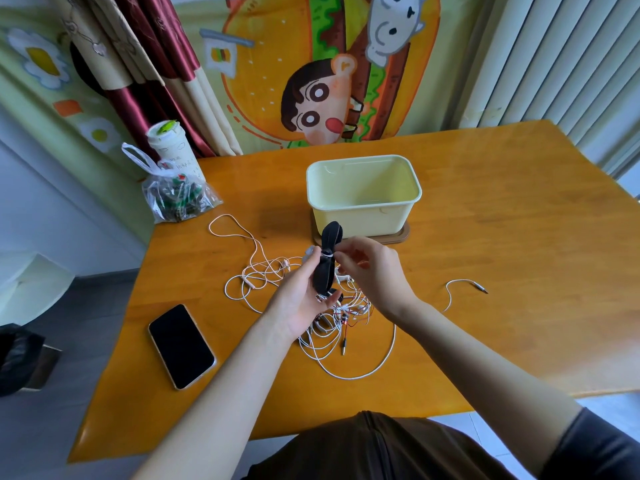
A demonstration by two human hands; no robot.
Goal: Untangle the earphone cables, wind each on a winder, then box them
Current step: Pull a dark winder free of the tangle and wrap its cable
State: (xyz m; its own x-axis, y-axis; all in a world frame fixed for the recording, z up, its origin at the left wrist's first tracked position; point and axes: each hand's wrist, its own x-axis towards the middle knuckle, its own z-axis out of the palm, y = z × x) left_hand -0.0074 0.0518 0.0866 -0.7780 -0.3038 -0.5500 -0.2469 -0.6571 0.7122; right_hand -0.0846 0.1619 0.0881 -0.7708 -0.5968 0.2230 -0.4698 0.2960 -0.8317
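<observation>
My left hand [301, 299] grips the lower part of a black winder [327, 261] and holds it upright above the table. White cable is wrapped round the winder's waist. My right hand [370, 268] pinches that white cable just to the right of the winder. Under both hands lies a tangle of white earphone cables [332, 327] with a thin red one in it. One loop [235, 230] trails to the left, and a plug end [467, 284] lies to the right. The pale yellow open box [363, 195] stands behind the hands on a brown mat.
A black phone [181, 346] lies face up at the front left of the orange table [502, 237]. At the back left corner sit a clear plastic bag [176, 199] and a white cup [171, 147]. The table's front edge is close to my body.
</observation>
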